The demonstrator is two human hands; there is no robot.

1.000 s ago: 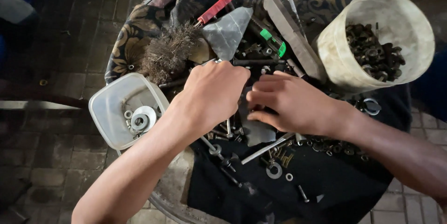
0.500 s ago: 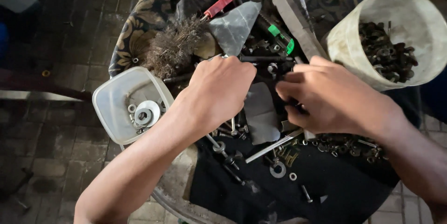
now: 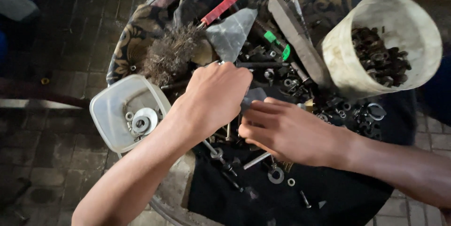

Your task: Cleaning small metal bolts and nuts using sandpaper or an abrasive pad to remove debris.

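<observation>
My left hand point(image 3: 213, 97) reaches in from the lower left and curls over a heap of bolts, nuts and washers point(image 3: 282, 82) on a dark cloth point(image 3: 338, 198); its fingertips are hidden. My right hand point(image 3: 286, 129) comes in from the right with its fingers together, pinching a flat grey metal piece point(image 3: 253, 97) that lies between the two hands. The hands nearly touch. A long bolt point(image 3: 256, 160) and a loose washer point(image 3: 276, 175) lie just below them.
A white square tub point(image 3: 112, 113) with washers point(image 3: 141, 122) stands at the left. At the upper right is a round pale bucket point(image 3: 338, 61) of dark nuts. A wire brush point(image 3: 171, 52), a trowel point(image 3: 232, 33), a red-handled tool point(image 3: 221, 7), a green-handled tool point(image 3: 275, 40) and a flat bar point(image 3: 296, 38) lie behind.
My right hand has drawn back from over the heap towards me and to the left, meeting my left hand at the grey piece. My left hand has barely shifted.
</observation>
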